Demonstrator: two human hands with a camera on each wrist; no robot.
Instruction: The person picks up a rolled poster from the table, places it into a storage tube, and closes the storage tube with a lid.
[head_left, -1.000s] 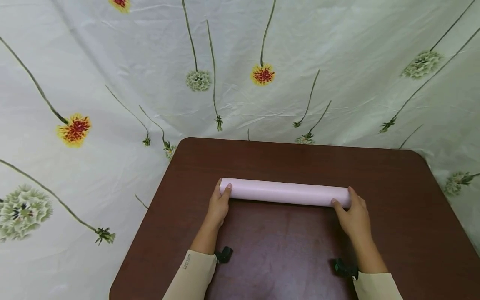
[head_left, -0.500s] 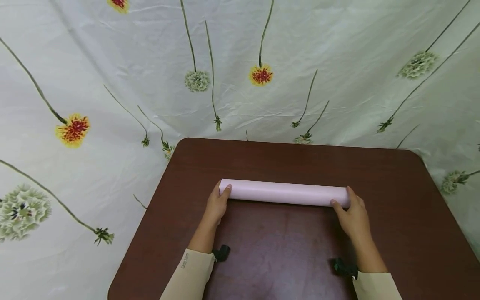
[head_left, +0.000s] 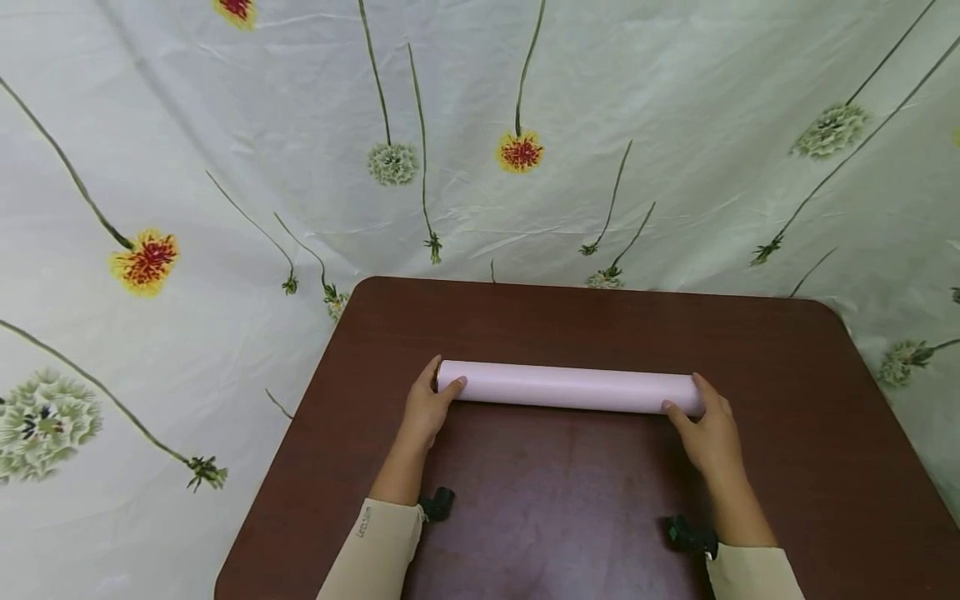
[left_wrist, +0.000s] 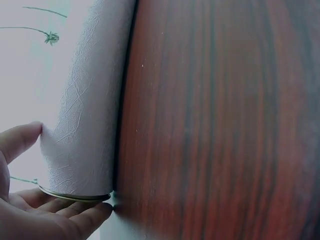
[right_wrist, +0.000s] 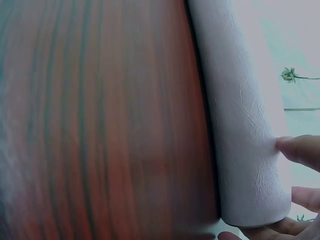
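Note:
A pale pink roll (head_left: 570, 387) with a finely creased, leather-like surface lies across the far half of the brown table, one end at each hand. My left hand (head_left: 424, 410) holds the left end, thumb on the near side and fingers round the end. In the left wrist view, the roll's end shows a thin gold-coloured edge (left_wrist: 75, 196), with fingers (left_wrist: 92, 216) below it. At the other end, my right hand (head_left: 712, 433) grips with the thumb on the near side. The right wrist view shows that thumb (right_wrist: 300, 147) against the roll and fingers beneath its end.
The dark brown wooden table (head_left: 525, 500) has rounded corners and a wood-grain top. Behind and to the left hangs a pale cloth (head_left: 300, 100) printed with flowers and dandelions. A dark wrist device (head_left: 438, 504) sits by the left cuff, another (head_left: 688, 535) by the right.
My left hand has shifted slightly left and outward, with more of the roll's left end now showing between thumb and fingers. The right hand and the roll stay nearly in place.

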